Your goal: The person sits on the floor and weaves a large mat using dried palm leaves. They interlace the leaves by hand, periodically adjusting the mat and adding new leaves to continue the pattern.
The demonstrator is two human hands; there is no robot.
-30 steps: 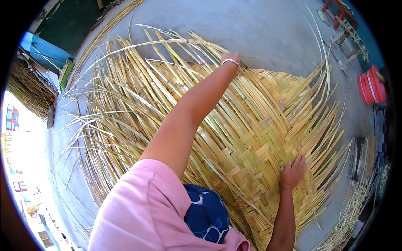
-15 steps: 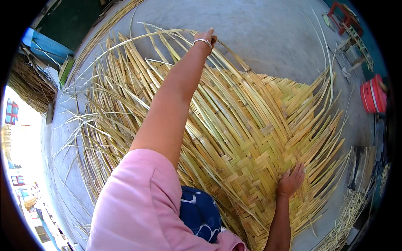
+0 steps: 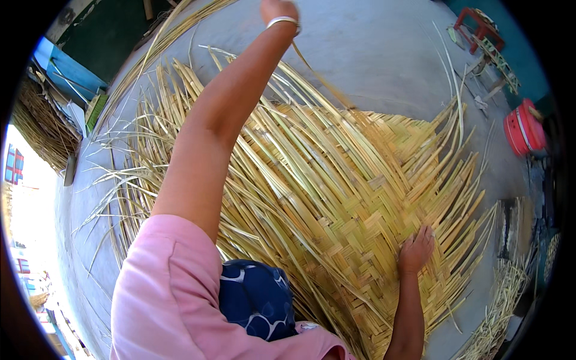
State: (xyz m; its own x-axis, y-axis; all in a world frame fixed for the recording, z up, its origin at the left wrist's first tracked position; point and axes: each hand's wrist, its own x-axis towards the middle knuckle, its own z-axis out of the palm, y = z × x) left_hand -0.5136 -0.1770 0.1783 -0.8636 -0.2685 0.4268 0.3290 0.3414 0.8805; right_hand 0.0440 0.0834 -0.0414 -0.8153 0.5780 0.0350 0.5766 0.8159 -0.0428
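A woven mat of split reeds in a herringbone pattern lies on the floor before me, its long loose ends fanning out to the left and right. My left hand is raised at the top edge, partly cut off and slightly blurred. It is closed on a long reed strip, which bends down from it to the far side of the weave. My right hand rests on the right part of the mat, fingers stretched out and pressing on the woven surface.
Loose reeds lie along the far left, close to a green-bristled broom. On the right stand a red bucket and a red stool. A heap of thin scraps sits at lower right.
My left hand has moved farther away and slightly left, lifting the reed strip off the mat's other reeds. My right hand stays at nearly the same place on the weave.
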